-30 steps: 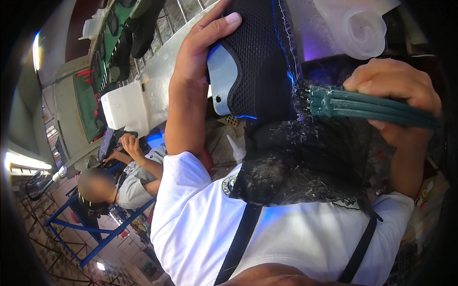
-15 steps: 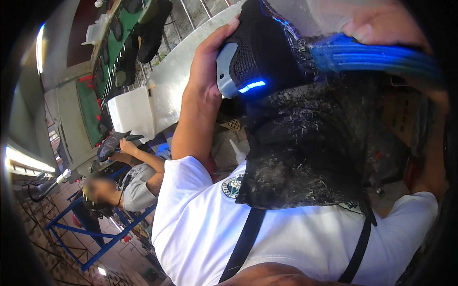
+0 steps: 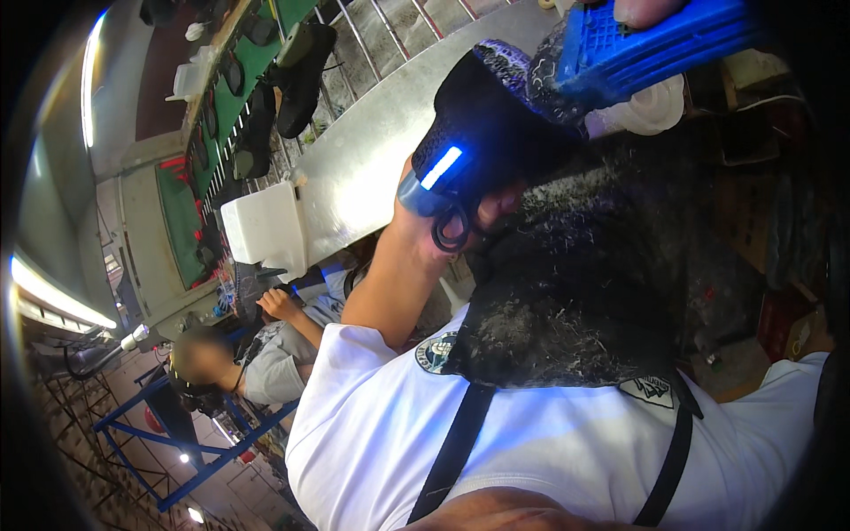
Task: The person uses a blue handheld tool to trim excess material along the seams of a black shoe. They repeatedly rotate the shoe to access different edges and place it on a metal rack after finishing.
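Observation:
My left hand (image 3: 418, 226) is closed around a black shoe (image 3: 482, 115) from below, with fingertips showing at its underside. The shoe is tilted. Its upper rim looks speckled and lit violet, a bright blue-white strip shows on its side, and a dark cord loop hangs near my wrist. At the top right, my right hand (image 3: 648, 11) grips a blue ridged brush (image 3: 660, 49); only fingertips show, the rest is out of frame. The brush's dark bristly end is against or very close to the shoe's rim. A black apron (image 3: 575, 310) with pale smears lies below both.
A grey metal bench (image 3: 354, 199) runs behind the shoe, beside a rack of metal bars. A white plastic container (image 3: 261, 232) stands on its left end. Black shoes (image 3: 305, 80) sit on the rack. Another person (image 3: 279, 363) works at the left. A translucent tub (image 3: 655, 108) is under the brush.
My left hand has turned the shoe, and its violet-lit rim and cord loop now show. The brush has moved up and left, with its bristly end at the rim.

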